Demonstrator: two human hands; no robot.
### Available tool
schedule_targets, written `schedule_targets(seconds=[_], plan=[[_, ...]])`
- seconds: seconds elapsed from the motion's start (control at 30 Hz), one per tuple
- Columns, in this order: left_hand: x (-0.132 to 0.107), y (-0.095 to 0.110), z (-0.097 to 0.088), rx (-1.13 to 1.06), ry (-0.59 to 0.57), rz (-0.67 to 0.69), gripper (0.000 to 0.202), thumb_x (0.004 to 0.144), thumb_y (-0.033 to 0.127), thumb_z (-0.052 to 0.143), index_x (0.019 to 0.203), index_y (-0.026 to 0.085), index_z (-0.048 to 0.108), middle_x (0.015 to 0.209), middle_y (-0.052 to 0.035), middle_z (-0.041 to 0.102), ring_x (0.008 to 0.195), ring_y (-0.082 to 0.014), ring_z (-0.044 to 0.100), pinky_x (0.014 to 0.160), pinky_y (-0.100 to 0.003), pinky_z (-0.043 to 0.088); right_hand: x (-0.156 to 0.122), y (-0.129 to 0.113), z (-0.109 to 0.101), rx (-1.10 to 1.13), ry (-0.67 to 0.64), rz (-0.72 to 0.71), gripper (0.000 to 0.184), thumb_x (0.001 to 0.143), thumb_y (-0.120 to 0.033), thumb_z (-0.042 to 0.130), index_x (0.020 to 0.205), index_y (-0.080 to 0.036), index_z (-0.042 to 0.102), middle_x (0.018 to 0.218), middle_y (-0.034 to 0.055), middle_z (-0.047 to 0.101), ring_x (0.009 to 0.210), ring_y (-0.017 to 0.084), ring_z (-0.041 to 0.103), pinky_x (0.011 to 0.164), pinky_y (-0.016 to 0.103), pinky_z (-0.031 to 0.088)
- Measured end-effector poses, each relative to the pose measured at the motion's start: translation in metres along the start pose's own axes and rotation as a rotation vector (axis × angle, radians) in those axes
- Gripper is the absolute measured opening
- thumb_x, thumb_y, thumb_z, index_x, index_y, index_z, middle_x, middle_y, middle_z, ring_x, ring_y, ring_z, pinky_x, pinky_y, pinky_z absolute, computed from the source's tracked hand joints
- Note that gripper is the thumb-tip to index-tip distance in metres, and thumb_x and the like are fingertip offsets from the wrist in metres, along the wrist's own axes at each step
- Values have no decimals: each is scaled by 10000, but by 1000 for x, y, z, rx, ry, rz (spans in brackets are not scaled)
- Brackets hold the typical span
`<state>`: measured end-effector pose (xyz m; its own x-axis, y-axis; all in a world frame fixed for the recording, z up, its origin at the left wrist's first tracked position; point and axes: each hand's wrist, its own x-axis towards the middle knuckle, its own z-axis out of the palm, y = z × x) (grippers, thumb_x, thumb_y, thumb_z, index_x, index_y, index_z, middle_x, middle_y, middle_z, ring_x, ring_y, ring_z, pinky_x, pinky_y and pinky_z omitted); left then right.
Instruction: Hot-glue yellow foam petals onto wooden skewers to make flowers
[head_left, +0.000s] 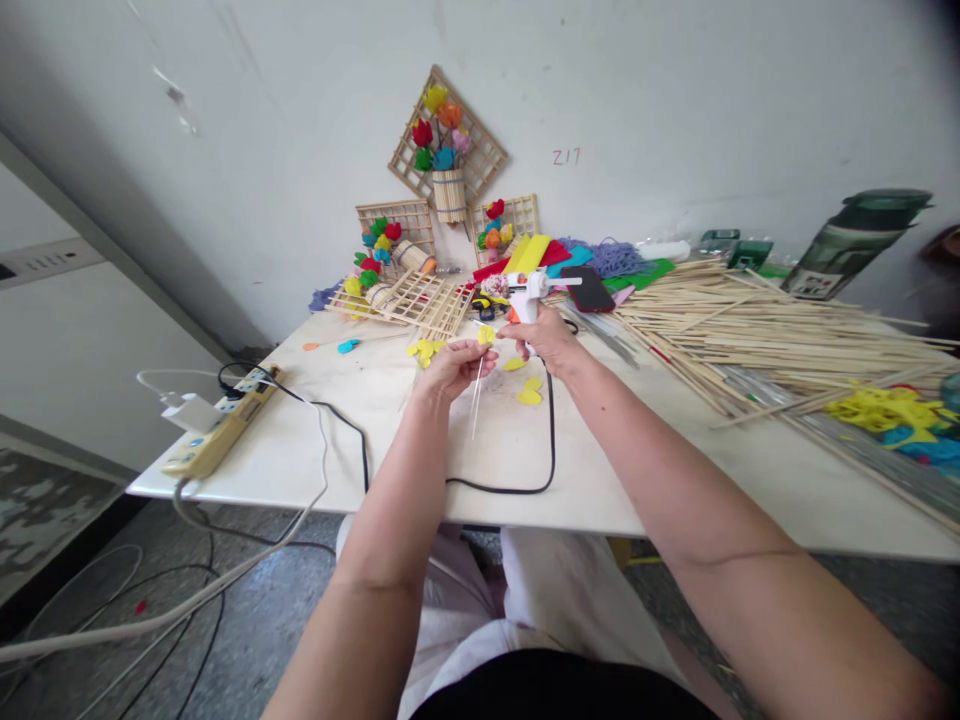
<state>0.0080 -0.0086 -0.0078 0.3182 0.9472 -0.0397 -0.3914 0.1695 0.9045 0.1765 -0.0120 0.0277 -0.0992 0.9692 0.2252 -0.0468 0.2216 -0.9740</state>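
My left hand point(450, 368) is closed in a pinch on a thin white stick point(476, 398) with a small yellow foam piece point(487, 335) at its top end. My right hand point(546, 338) is wrapped round the handle of a white glue gun point(534, 288), whose nozzle points left towards the yellow piece. The gun's black cord point(546, 450) loops down over the white table point(360, 450). More yellow foam pieces point(529, 394) lie on the table just below my hands.
A power strip point(217, 432) with plugs sits at the table's left edge. A big heap of wooden sticks point(765, 330) covers the right side. Stick lattices with foam flowers point(446, 150) lean on the wall. A dark phone point(591, 290) and coloured foam sheets point(529, 255) lie behind the gun.
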Motion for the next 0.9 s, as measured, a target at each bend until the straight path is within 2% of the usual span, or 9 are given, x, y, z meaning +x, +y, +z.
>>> schedule_targets(seconds=[0.3, 0.6, 0.9], plan=[[3, -2, -3, 2, -27, -19, 51, 732, 76, 635, 694, 97, 606, 644, -59, 677, 527, -113, 639, 533, -195, 518, 0, 6, 8, -20, 55, 9, 197, 592, -126, 665, 746, -148, 544, 469, -69, 495, 322, 64, 420, 309, 192, 339], [3, -3, -2, 5, -12, -8, 55, 722, 73, 637, 689, 103, 605, 645, -66, 680, 568, -124, 651, 572, -214, 528, -2, 5, 13, -57, 111, 51, 228, 582, -80, 632, 782, -147, 545, 518, -55, 549, 321, 54, 416, 318, 181, 336], [3, -4, 0, 18, 20, -17, 57, 741, 70, 623, 688, 90, 620, 633, -73, 669, 576, -128, 650, 590, -226, 527, 0, 5, 14, -89, 149, 42, 221, 580, -79, 627, 772, -154, 549, 483, -63, 520, 334, 64, 428, 321, 178, 346]])
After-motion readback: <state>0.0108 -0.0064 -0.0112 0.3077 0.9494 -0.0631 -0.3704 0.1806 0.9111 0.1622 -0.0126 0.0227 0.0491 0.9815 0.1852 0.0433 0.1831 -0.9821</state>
